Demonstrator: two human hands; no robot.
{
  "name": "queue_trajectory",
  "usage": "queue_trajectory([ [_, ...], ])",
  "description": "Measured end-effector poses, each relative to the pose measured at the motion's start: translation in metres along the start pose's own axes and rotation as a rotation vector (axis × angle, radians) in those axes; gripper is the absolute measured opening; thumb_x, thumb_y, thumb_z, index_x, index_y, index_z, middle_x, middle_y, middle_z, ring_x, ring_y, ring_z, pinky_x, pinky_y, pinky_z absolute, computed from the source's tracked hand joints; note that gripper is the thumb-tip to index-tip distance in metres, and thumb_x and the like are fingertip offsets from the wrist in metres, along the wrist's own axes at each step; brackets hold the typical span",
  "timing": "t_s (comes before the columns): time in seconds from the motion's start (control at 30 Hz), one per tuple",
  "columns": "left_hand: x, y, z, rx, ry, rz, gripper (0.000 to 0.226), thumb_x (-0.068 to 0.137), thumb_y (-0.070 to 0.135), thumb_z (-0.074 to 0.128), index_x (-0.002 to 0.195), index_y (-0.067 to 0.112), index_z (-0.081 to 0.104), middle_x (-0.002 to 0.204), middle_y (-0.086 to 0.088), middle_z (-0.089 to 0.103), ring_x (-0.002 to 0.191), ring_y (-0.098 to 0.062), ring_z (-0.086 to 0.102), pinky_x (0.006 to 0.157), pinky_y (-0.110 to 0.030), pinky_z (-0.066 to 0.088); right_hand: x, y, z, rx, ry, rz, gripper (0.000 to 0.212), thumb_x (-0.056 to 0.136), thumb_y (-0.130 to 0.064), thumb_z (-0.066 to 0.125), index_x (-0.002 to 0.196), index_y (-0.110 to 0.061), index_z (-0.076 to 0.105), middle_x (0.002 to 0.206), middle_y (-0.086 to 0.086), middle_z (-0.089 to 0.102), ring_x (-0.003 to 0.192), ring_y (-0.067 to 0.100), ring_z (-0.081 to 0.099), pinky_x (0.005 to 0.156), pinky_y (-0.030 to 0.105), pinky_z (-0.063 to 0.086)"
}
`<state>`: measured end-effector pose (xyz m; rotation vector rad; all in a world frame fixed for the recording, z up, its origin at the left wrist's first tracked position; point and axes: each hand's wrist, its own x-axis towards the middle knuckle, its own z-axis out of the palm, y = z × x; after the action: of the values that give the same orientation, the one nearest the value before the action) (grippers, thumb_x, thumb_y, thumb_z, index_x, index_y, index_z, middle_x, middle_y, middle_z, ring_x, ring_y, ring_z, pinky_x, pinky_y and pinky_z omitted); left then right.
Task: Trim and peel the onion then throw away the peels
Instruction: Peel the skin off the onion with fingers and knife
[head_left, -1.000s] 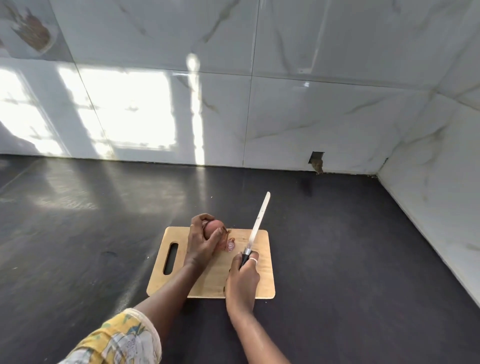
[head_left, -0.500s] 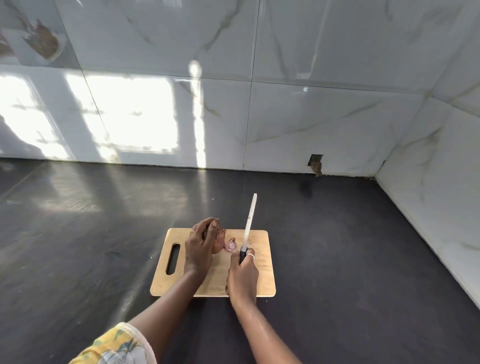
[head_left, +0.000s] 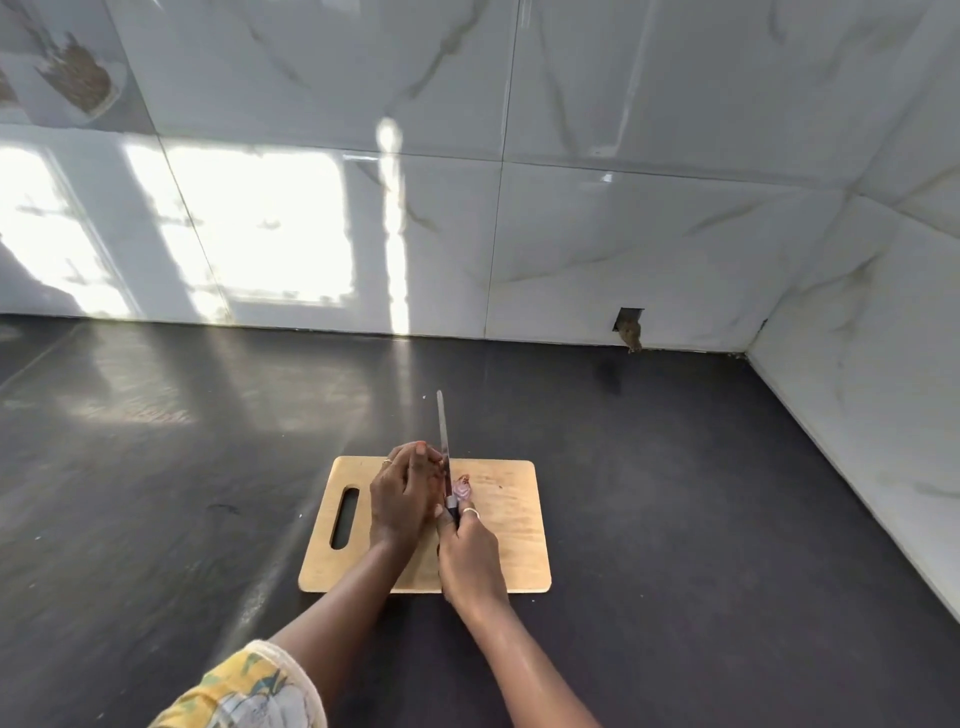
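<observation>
A wooden cutting board (head_left: 511, 540) lies on the dark counter. My left hand (head_left: 402, 493) covers and holds the onion on the board; the onion is almost wholly hidden under the fingers. My right hand (head_left: 467, 551) grips the black handle of a long knife (head_left: 442, 436), whose blade stands on edge right beside my left fingertips and points away from me. A small purple onion trimming (head_left: 462, 487) lies on the board just right of the blade.
The dark counter (head_left: 675, 519) stretches wide to the left and right of the board. Glossy marble-tiled walls (head_left: 571, 234) close off the back and the right side. A small hole (head_left: 629, 325) sits in the back wall near the corner.
The knife has swung from leaning right to standing on edge against the onion. My left hand has closed over the onion, hiding it. The camera has moved closer.
</observation>
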<state>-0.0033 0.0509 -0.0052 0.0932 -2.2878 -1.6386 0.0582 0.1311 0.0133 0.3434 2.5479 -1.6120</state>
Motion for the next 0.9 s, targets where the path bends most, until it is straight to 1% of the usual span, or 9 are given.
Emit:
queue_trajectory([
  [0.07,-0.002,-0.002,-0.003,0.046,-0.067,0.061,0.029,0.089,0.035,0.046,0.094,0.011,0.061,0.094,-0.001,0.062,0.086,-0.016,0.058,0.077,-0.024,0.041,0.007,0.004,0.005,0.039,-0.039,0.040,0.047,0.099,-0.034,0.036,0.142,-0.014,0.037,0.103,-0.001,0.060,0.091,0.020,0.058,0.073,0.028,0.048],
  [0.1,0.000,-0.004,-0.005,0.084,-0.090,0.075,0.029,0.087,0.036,0.050,0.097,0.011,0.060,0.095,-0.001,0.061,0.085,-0.015,0.057,0.076,-0.023,0.040,0.010,0.005,0.007,0.062,-0.052,0.062,0.047,0.098,-0.037,0.037,0.140,-0.015,0.038,0.090,-0.005,0.055,0.078,0.015,0.053,0.063,0.023,0.043],
  [0.2,0.007,-0.003,-0.006,0.148,-0.092,0.043,0.015,0.089,0.024,0.059,0.097,0.012,0.057,0.093,-0.003,0.062,0.083,-0.017,0.057,0.069,-0.018,0.039,0.017,0.013,0.014,0.116,-0.018,0.105,0.054,0.094,-0.046,0.037,0.144,-0.026,0.031,0.075,-0.020,0.037,0.066,-0.001,0.037,0.059,0.018,0.034],
  [0.3,0.011,-0.006,-0.003,0.137,-0.039,0.002,0.011,0.092,0.017,0.052,0.097,0.011,0.059,0.091,-0.008,0.065,0.082,-0.022,0.060,0.066,-0.019,0.039,0.014,0.012,0.014,0.055,0.008,0.092,0.052,0.095,-0.048,0.034,0.144,-0.030,0.029,0.080,-0.019,0.038,0.072,0.005,0.041,0.063,0.020,0.037],
  [0.4,0.015,-0.007,-0.001,0.151,0.022,-0.003,0.020,0.094,0.013,0.046,0.095,0.009,0.065,0.094,-0.010,0.066,0.085,-0.021,0.058,0.074,-0.025,0.038,0.003,-0.002,0.004,-0.032,-0.027,0.085,0.042,0.100,-0.042,0.030,0.127,-0.015,0.047,0.090,0.000,0.054,0.080,0.020,0.052,0.073,0.038,0.050],
  [0.5,0.016,-0.005,0.001,0.134,0.037,0.002,0.029,0.096,0.014,0.040,0.091,0.006,0.068,0.091,-0.013,0.066,0.079,-0.018,0.055,0.073,-0.025,0.037,-0.006,-0.013,-0.003,-0.128,-0.058,0.071,0.040,0.102,-0.037,0.026,0.113,-0.007,0.050,0.111,0.012,0.062,0.099,0.029,0.060,0.082,0.036,0.047],
  [0.63,0.017,-0.007,0.000,0.100,0.064,0.023,0.046,0.089,0.031,0.029,0.092,0.005,0.067,0.091,-0.014,0.068,0.083,-0.026,0.060,0.077,-0.032,0.044,-0.011,-0.028,-0.009,-0.228,-0.117,0.081,0.041,0.103,-0.032,0.023,0.125,-0.005,0.045,0.123,0.018,0.058,0.110,0.034,0.057,0.091,0.041,0.047],
  [0.73,0.017,-0.006,0.001,0.098,0.078,-0.002,0.045,0.085,0.030,0.031,0.094,0.004,0.067,0.092,-0.014,0.069,0.083,-0.027,0.061,0.075,-0.030,0.044,-0.011,-0.037,-0.014,-0.281,-0.170,0.113,0.042,0.103,-0.026,0.023,0.138,-0.006,0.032,0.124,0.017,0.056,0.103,0.034,0.061,0.087,0.043,0.052],
  [0.9,0.020,-0.009,0.000,0.080,0.056,-0.043,0.044,0.082,0.030,0.030,0.090,0.007,0.067,0.083,-0.011,0.068,0.073,-0.022,0.055,0.065,-0.021,0.032,-0.003,-0.043,-0.015,-0.296,-0.233,0.140,0.039,0.101,-0.018,0.026,0.138,-0.005,0.031,0.122,0.018,0.055,0.080,0.030,0.057,0.077,0.043,0.054],
])
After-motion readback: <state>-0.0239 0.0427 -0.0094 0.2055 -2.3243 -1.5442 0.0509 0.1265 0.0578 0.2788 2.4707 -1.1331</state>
